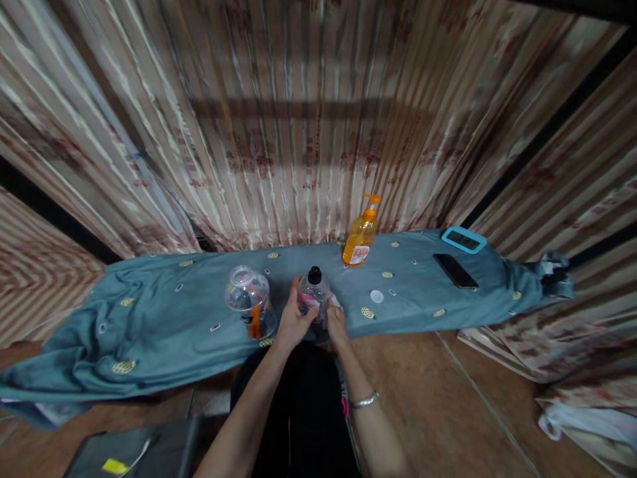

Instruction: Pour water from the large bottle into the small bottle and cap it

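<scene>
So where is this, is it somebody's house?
Probably a room in a home, though I can't be sure. Striped curtains hang all around, a blue cloth covers a low surface, and a soap bottle and phone lie on it. Both hands hold a clear bottle.

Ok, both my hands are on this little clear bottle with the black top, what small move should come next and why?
Probably steady the clear bottle with the left hand and move the right hand up to its black cap. Both hands grip the body low down, the cap is untouched, and a loose white cap lies to the right.
</scene>
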A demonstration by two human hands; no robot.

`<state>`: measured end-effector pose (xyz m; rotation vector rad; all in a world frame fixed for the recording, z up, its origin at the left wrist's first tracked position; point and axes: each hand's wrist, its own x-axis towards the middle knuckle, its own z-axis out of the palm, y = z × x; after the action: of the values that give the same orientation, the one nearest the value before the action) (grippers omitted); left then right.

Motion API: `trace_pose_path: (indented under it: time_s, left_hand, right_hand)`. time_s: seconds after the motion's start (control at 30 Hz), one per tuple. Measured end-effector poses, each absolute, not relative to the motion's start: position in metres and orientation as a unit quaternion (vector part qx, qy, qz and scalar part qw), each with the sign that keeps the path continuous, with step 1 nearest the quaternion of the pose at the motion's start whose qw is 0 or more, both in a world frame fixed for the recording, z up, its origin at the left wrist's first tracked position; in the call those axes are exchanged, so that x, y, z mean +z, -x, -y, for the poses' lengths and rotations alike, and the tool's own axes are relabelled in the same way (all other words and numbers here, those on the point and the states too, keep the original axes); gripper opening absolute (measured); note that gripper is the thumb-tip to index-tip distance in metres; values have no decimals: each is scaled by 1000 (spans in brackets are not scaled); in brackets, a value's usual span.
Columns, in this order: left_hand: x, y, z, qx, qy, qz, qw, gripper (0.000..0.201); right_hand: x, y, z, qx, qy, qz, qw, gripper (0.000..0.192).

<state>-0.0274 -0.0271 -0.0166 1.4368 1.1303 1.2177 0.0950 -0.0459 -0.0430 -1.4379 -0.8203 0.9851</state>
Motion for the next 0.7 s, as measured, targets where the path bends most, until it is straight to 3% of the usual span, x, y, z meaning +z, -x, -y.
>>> trace_pose_path:
  time_s: [0.33, 0.7]
  left_hand:
    - [0, 24, 28, 498, -557, -518, 417, 60]
    - [38, 16, 36, 560, -557, -449, 418, 50]
  right_hand:
    - [-27, -98, 47, 431, 584, 349, 593, 36]
    - [-46, -81, 35, 476, 566, 358, 570, 38]
